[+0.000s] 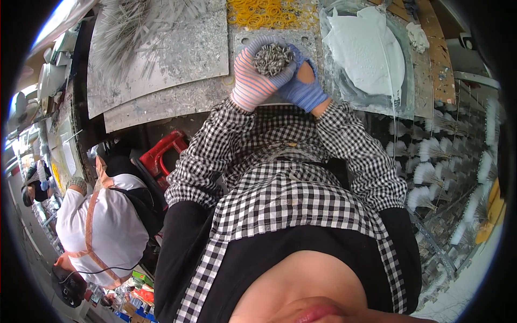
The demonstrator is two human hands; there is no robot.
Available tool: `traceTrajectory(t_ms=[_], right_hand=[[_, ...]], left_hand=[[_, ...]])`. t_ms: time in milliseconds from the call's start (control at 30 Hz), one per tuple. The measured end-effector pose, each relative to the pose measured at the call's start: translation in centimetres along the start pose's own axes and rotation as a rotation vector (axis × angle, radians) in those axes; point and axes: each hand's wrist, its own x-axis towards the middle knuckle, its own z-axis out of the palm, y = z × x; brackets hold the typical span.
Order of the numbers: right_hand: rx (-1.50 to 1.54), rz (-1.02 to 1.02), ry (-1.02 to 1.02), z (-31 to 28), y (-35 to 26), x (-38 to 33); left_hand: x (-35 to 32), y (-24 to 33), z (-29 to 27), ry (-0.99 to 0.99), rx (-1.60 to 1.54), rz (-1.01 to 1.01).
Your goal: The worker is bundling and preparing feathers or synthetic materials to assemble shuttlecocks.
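Both my hands meet at the near side of the worktable, cupped around a round bundle of thin grey stalks, whose packed ends face up. My left hand, in a white glove with orange and blue stripes, wraps its left and near sides. My right hand closes on its right side in a blue glove with an opening that bares skin. Some of my fingers are hidden behind the bundle. Under my hands lies a grey plate with holes.
Yellow rubber bands lie beyond my hands. Thin translucent stalks are spread on a spattered board at left. White paste covers a sheet at right. White fan-shaped tufts fill racks at far right. A co-worker sits left, near a red chair.
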Motion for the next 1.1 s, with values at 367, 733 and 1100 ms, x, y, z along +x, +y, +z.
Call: traceTrajectory(t_ms=[367, 733, 1100], right_hand=[[-0.428, -0.236, 0.04, 0.8, -4.0, -1.2], [-0.355, -0.136, -0.015, -2.7, -4.6, -1.0], [-0.92, -0.046, -0.622, -1.0, -14.7, 5.1]], left_hand=[[1.3, 2.2, -0.7, -0.026, -0.11, -0.118], [-0.3, -0.3, 0.5, 0.07, 0.133, -0.172], [1.8, 0.3, 0.0, -0.096, 0.063, -0.149]])
